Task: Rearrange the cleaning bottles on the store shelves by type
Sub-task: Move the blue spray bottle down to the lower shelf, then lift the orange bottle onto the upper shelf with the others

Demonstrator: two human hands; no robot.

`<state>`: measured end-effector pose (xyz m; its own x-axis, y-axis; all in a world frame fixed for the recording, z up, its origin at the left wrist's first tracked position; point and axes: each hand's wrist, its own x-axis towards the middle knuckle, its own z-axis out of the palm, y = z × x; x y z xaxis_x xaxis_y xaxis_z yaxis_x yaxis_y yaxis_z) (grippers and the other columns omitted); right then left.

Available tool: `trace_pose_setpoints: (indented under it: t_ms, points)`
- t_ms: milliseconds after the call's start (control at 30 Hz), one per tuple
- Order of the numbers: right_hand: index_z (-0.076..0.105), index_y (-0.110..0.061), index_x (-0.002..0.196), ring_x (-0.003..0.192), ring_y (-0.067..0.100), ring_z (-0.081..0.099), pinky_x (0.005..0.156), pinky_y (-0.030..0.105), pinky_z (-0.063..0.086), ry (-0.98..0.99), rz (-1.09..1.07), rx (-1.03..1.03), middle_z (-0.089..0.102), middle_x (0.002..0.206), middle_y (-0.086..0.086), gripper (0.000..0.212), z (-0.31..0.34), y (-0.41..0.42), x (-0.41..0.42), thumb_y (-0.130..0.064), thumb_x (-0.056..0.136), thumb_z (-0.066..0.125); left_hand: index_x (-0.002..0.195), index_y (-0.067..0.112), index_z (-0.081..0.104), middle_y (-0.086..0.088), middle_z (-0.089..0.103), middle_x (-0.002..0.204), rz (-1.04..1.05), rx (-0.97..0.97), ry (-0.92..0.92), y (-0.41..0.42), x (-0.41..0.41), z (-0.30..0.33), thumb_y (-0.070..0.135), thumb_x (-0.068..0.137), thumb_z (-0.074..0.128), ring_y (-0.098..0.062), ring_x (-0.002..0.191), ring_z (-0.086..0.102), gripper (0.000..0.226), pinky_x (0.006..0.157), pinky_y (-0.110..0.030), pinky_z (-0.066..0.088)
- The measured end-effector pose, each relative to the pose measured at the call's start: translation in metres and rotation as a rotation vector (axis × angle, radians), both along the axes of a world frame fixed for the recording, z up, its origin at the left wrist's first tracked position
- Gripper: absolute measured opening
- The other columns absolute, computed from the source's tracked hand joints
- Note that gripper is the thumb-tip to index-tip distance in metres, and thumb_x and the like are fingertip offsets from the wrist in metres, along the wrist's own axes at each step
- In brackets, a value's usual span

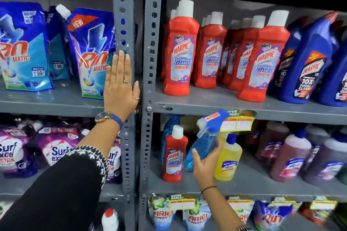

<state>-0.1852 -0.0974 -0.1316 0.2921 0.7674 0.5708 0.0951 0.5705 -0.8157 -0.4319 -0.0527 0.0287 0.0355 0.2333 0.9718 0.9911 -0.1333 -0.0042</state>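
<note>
Head view: the right hand [203,157] has its grip wrapped around the body of a blue spray bottle [203,143] on the middle shelf [244,180]. The bottle's long axis is tilted, with the trigger head up and to the right of the grip. A lone red bottle [174,155] stands just left of the grip and a yellow bottle [228,159] just right. The left hand [120,90] lies flat and open on the shelf post [124,24], well apart, so the right is nearer. The spray bottle is clear blue plastic with a white-and-blue nozzle.

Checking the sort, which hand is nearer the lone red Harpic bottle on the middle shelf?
Right. The right hand grips the blue spray bottle just beside the red Harpic bottle; the left hand rests on the upright, higher up.
</note>
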Motion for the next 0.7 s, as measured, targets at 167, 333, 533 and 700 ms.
trace_pose_setpoints:
  t_ms: [167, 333, 533, 700]
  points:
    - [0.027, -0.027, 0.126, 0.120, 0.009, 0.038, 0.107, 0.027, 0.033, -0.086, -0.030, -0.207, 0.037, 0.128, 0.002, 0.063, -0.037, 0.023, 0.015, -0.020, 0.079, 0.069, 0.148, -0.004, 0.014, -0.021, 0.017, 0.154, 0.005, -0.001, -0.002, 0.000, 0.000, 0.000, 0.019, 0.092, 0.041, -0.031, 0.143, 0.011, 0.066, 0.118, -0.036, 0.002]
    - [0.026, 0.000, 0.136, 0.125, 0.028, 0.041, 0.108, 0.039, 0.034, -0.108, -0.130, -0.406, 0.041, 0.133, 0.016, 0.072, -0.060, 0.050, 0.021, -0.008, 0.080, 0.072, 0.147, -0.005, 0.018, -0.022, 0.018, 0.154, -0.009, -0.006, -0.008, -0.002, 0.001, 0.001, 0.015, 0.090, 0.045, -0.032, 0.143, 0.010, 0.067, 0.118, -0.038, 0.004]
    - [0.031, 0.002, 0.130, 0.122, 0.035, 0.045, 0.104, 0.043, 0.041, -0.101, -0.215, -0.507, 0.044, 0.129, 0.021, 0.074, -0.066, 0.072, 0.017, -0.011, 0.075, 0.078, 0.146, -0.006, 0.019, -0.023, 0.019, 0.153, -0.020, -0.005, -0.009, -0.002, 0.001, 0.001, 0.013, 0.089, 0.047, -0.032, 0.142, 0.010, 0.067, 0.118, -0.038, 0.004]
    - [0.033, 0.005, 0.128, 0.123, 0.032, 0.042, 0.094, 0.016, 0.030, -0.121, -0.227, -0.503, 0.043, 0.129, 0.023, 0.073, -0.064, 0.075, 0.016, -0.008, 0.073, 0.079, 0.146, -0.006, 0.020, -0.024, 0.020, 0.153, -0.011, -0.010, -0.015, -0.002, 0.001, 0.001, 0.014, 0.090, 0.047, -0.032, 0.142, 0.011, 0.066, 0.118, -0.038, 0.005]
